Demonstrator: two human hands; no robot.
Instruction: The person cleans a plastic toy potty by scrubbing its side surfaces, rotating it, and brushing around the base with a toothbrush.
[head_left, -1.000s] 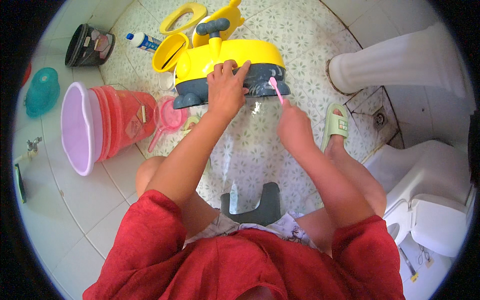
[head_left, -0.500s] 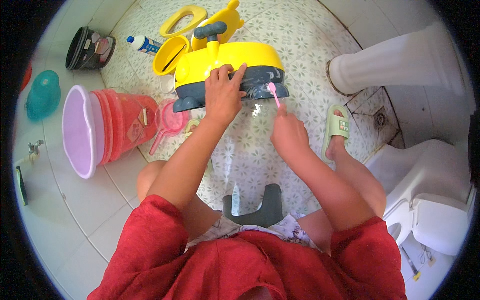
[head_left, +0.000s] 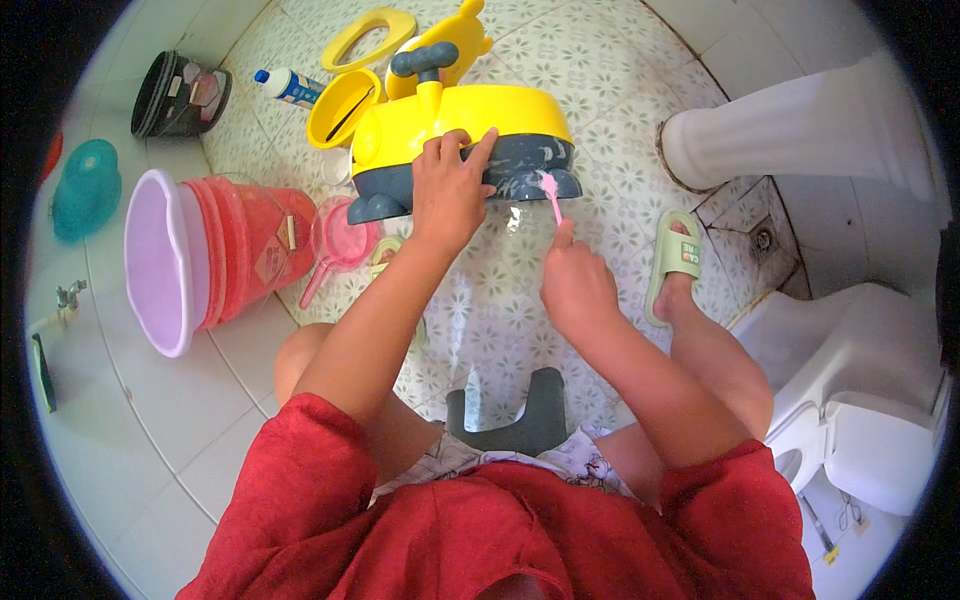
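Note:
A yellow child's potty (head_left: 500,108) with a dark grey base and handle is on the tiled floor in front of me. My left hand (head_left: 450,195) lies against its near side, fingers spread over the yellow body and grey base. White suds streak the base to the right of that hand. My right hand (head_left: 580,280) is closed round the handle of a pink toothbrush (head_left: 555,200). Its bristle end touches the grey base at the lower right, with foam around the head. What the left palm covers is hidden.
Beyond the potty are a yellow bowl (head_left: 318,125) holding a dark thin stick, a yellow seat ring (head_left: 335,58) and a blue-capped bottle (head_left: 297,88). Red buckets (head_left: 240,240), a lilac basin (head_left: 150,270) and a pink dipper (head_left: 350,245) are left. A white pedestal (head_left: 740,135) and a toilet (head_left: 870,350) stand right.
The toothbrush head has shifted slightly right and down along the grey base, and the right hand moved a little downward. The potty has shifted marginally right; the left hand stays on it.

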